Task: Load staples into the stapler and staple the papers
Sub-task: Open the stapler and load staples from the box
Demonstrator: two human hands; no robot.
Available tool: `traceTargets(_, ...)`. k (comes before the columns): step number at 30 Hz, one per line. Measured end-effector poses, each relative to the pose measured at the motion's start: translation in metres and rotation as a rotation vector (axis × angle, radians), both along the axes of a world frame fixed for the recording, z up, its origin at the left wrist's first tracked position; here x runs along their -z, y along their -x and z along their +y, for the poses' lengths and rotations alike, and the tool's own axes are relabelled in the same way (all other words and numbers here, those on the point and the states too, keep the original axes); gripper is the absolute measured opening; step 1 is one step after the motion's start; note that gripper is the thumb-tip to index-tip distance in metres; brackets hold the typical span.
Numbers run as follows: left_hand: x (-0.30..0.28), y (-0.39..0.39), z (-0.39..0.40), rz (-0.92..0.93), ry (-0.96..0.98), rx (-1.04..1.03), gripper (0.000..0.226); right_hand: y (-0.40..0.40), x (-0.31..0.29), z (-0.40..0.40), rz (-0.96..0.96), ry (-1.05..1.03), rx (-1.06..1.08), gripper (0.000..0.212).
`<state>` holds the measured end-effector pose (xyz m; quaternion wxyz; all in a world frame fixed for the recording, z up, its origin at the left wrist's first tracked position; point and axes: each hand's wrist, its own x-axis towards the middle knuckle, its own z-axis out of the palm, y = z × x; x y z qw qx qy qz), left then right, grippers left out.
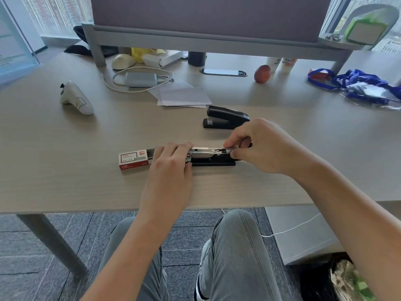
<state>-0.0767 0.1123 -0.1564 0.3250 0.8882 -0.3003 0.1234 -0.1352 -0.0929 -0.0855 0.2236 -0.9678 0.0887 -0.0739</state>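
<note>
A: The black stapler with its silver metal staple channel exposed (211, 156) lay flat on the pale wood-grain desk (65, 170) in the head view, stretched between the two hands.

B: And the left hand (171, 166)?

A: It rested over the stapler's left end, fingers curled down onto the metal front, holding it steady. Just left of that hand sat the red and white cardboard staple box (134, 160), its inner tray slid partly out.

B: The right hand (258, 146)?

A: Fingers bent, thumb and fingertips pinching at the right end of the channel. Whether a strip of staples was between them I couldn't tell.

B: Anything beyond the hands?

A: A second, closed black stapler (225, 118) stood just past the right hand, and farther back the loose white paper sheets (184, 95) lay in a small pile.
</note>
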Motion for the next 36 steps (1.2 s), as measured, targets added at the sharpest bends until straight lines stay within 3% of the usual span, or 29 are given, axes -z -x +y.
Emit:
traceTargets(10, 0.001, -0.002, -0.001, 0.000, 0.002, 0.001, 0.041, 0.005, 0.001, 0.012, -0.019, 0.247, -0.088, 0.028)
traceTargets(16, 0.002, -0.001, -0.001, -0.004, 0.014, 0.008, 0.039, 0.012, 0.004, 0.015, -0.032, 0.277, -0.056, 0.034)
traceTargets(26, 0.004, -0.003, -0.001, -0.006, 0.010, 0.007, 0.042, 0.005, 0.006, 0.008, -0.097, 0.270, -0.076, 0.019)
traceTargets(36, 0.001, 0.000, -0.001, 0.002, 0.008, -0.001, 0.046, 0.004, 0.006, 0.012, -0.128, 0.271, -0.061, 0.019)
